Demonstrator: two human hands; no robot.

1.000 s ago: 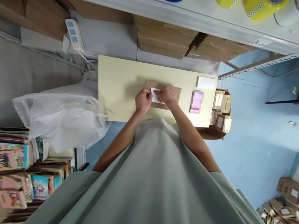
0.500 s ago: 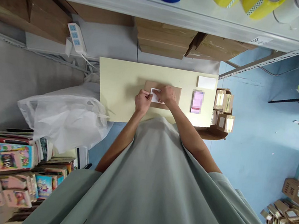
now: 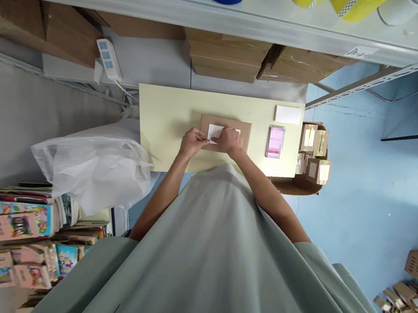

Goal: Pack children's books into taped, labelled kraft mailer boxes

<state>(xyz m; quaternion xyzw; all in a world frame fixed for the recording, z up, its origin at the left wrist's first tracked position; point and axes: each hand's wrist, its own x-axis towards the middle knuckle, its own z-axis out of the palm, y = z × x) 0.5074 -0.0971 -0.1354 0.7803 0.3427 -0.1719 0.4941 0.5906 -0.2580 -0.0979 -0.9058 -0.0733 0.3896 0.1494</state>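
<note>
A flat brown cardboard parcel (image 3: 245, 136) lies on the cream tabletop (image 3: 168, 115) in front of me. On its face is a white label (image 3: 214, 130), lying flat and partly covered by my right hand. My right hand (image 3: 230, 140) is curled, with its knuckles and thumb pressed on the label; nothing shows inside it. At the label's lower left corner is my left hand (image 3: 192, 142), its fingertips together over the parcel's left edge. Whether they pinch the label or the cardboard is too small to make out.
To the right lie a pink pixelated phone-like object (image 3: 274, 142) and a white label stack (image 3: 288, 114). An open carton (image 3: 297, 187) of small boxes stands beyond the table's right edge. A white plastic bag (image 3: 95, 167) hangs at left; a shelf (image 3: 212, 18) crosses overhead.
My left hand has slid slightly left and down along the label. My right hand has curled its fingers and moved slightly down, uncovering the label's upper right part.
</note>
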